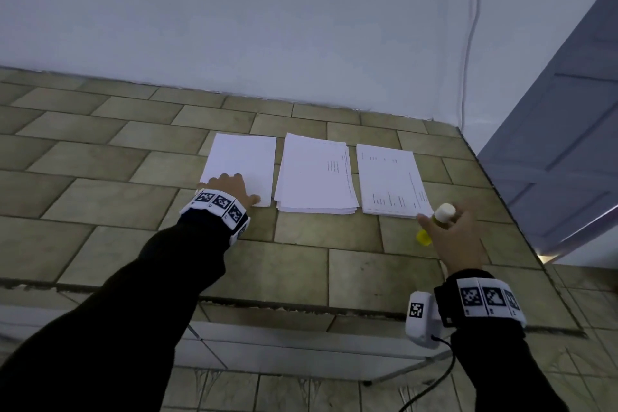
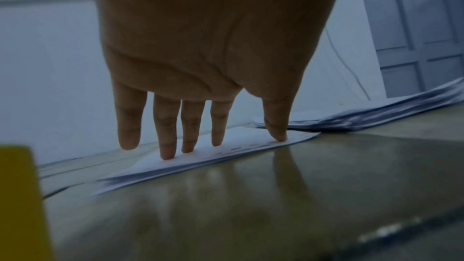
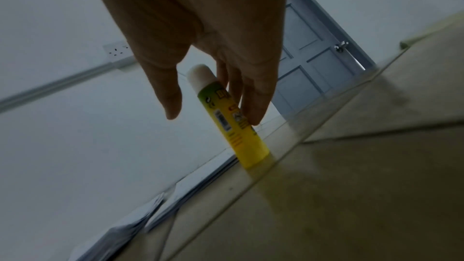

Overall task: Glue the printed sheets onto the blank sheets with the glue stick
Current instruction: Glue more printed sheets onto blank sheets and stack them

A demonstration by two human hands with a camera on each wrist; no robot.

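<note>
1. The glue stick (image 1: 440,217) stands upright, uncapped, on the tiled tabletop (image 1: 351,264), just beside the near right corner of the right pile of printed sheets (image 1: 391,181).
2. The right hand (image 1: 458,241) is at the stick with relaxed fingers (image 3: 256,96) alongside its tube, thumb apart.
3. The left hand (image 1: 230,189) presses straight fingers (image 2: 165,126) on the blank sheets (image 1: 240,160).
4. A middle pile (image 1: 314,174) lies between.

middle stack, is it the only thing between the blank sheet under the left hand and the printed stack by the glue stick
Yes, head view: only the middle stack lies between.
</note>
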